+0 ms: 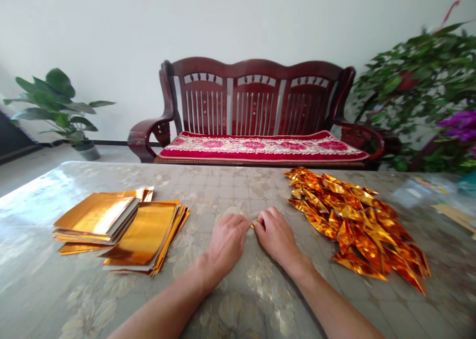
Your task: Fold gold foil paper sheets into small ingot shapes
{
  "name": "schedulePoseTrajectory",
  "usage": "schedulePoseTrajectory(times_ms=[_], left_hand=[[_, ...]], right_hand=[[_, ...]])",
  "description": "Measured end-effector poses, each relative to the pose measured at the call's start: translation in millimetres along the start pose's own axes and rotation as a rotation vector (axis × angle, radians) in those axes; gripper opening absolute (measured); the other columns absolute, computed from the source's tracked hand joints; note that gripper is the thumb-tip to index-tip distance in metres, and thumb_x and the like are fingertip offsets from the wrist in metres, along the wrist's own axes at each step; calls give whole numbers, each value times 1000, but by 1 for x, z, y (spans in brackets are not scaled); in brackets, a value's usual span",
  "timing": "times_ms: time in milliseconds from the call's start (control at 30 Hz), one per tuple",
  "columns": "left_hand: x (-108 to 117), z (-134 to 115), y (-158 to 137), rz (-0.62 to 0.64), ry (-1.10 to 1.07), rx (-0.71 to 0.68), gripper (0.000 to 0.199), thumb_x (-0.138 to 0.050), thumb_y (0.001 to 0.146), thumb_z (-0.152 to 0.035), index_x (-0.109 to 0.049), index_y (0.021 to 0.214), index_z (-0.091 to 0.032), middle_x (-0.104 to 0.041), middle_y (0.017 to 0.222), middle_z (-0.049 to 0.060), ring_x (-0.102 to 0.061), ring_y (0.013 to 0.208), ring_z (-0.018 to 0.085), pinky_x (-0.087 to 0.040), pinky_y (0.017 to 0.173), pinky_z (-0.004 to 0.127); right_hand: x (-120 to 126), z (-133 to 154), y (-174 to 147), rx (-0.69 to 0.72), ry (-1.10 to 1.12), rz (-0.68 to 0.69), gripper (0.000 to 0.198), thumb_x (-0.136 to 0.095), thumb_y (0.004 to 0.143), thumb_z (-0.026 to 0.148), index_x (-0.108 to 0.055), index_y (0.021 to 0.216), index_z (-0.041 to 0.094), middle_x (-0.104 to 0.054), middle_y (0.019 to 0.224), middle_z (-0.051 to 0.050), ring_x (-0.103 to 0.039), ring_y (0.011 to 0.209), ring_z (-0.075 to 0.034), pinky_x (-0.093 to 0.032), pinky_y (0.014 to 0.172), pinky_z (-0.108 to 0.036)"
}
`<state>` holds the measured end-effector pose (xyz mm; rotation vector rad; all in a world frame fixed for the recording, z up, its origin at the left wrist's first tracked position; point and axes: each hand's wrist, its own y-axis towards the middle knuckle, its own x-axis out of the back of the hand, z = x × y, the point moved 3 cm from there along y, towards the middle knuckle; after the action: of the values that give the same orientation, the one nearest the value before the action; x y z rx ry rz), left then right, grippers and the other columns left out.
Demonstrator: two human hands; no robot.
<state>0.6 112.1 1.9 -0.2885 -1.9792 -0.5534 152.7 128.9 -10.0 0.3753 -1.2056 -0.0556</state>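
Note:
My left hand (228, 235) and my right hand (275, 232) meet at the middle of the table, fingers closed. Between their fingertips shows a small bit of gold foil paper (253, 224); most of it is hidden by the hands. Two stacks of flat gold foil sheets lie to the left: one farther back (94, 212), the other nearer and overlapping it (148, 235). On the right is a heap of folded gold foil pieces (353, 220), pointed at the ends.
A patterned cover (208, 299) lies over the table. Clear plastic packaging (424, 190) and a piece of cardboard (453, 217) rest at the right edge. Behind the table stands a dark wooden bench (256, 71) with a red floral cushion (260, 145). Potted plants flank it.

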Motion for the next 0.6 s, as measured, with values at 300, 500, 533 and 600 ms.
schedulePoseTrajectory(times_ms=[300, 500, 533, 600], left_hand=[[-14, -15, -3, 136, 202, -64, 26, -46, 93, -9, -62, 112, -16, -65, 112, 7, -57, 104, 24, -50, 93, 35], [-14, -23, -3, 152, 343, -146, 18, -50, 94, -14, -61, 108, -15, -65, 106, 8, -58, 98, 25, -51, 87, 38], [-14, -24, -3, 151, 352, -160, 19, -51, 94, -15, -60, 110, -15, -65, 106, 7, -58, 98, 25, -51, 86, 38], [-15, -24, -2, 144, 365, -180, 23, -51, 94, -15, -58, 117, -14, -65, 106, 7, -58, 98, 25, -52, 85, 38]], right_hand=[[-1, 1, 1, -11, 2, -2, 12, -54, 88, 16, -53, 77, 21, -58, 88, -4, -54, 86, -19, -38, 76, -28], [4, -2, -1, -58, -57, -28, 3, -57, 87, 19, -55, 87, 21, -61, 92, -5, -54, 89, -21, -37, 77, -30], [5, -3, -1, -71, -69, -26, 3, -58, 87, 20, -55, 88, 21, -61, 91, -5, -54, 89, -21, -36, 77, -30], [7, -6, 0, -89, -76, -15, 3, -58, 87, 23, -55, 88, 21, -61, 91, -5, -54, 88, -21, -36, 76, -31]])
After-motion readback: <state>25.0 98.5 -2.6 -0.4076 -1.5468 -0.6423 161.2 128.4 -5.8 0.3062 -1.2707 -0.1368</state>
